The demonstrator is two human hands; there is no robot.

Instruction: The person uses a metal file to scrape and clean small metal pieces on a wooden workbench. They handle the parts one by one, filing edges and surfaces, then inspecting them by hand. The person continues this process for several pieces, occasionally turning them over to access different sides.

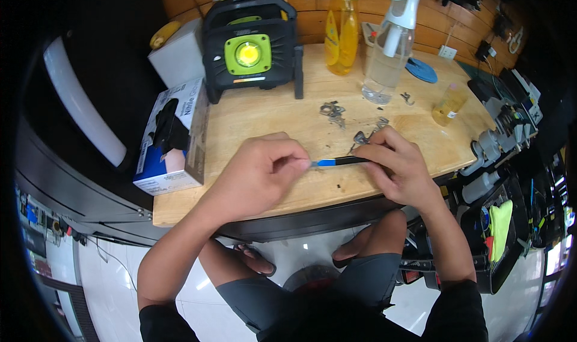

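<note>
Above the front part of a wooden tabletop (258, 111), a slim stick-shaped tool (339, 161) lies level between my two hands. It is black toward the right, with a blue band and a greyish left end; its exact kind cannot be made out. My left hand (261, 174) is closed, thumb and forefinger pinching the greyish end. Fingers of my right hand (399, 165) grip the black part. Just beyond the right fingertips is a small heap of dark, curled scraps (362, 138). Another pile of greyish curled scraps (332, 112) lies farther back.
A black work light (251, 72), lit, stands at the back left beside a glove box (171, 138). Toward the back right are a yellow soap bottle (341, 33), a clear spray bottle (387, 60), a blue round pad (422, 70) and a small amber bottle (448, 106). A tool cart (505, 222) adjoins the right side.
</note>
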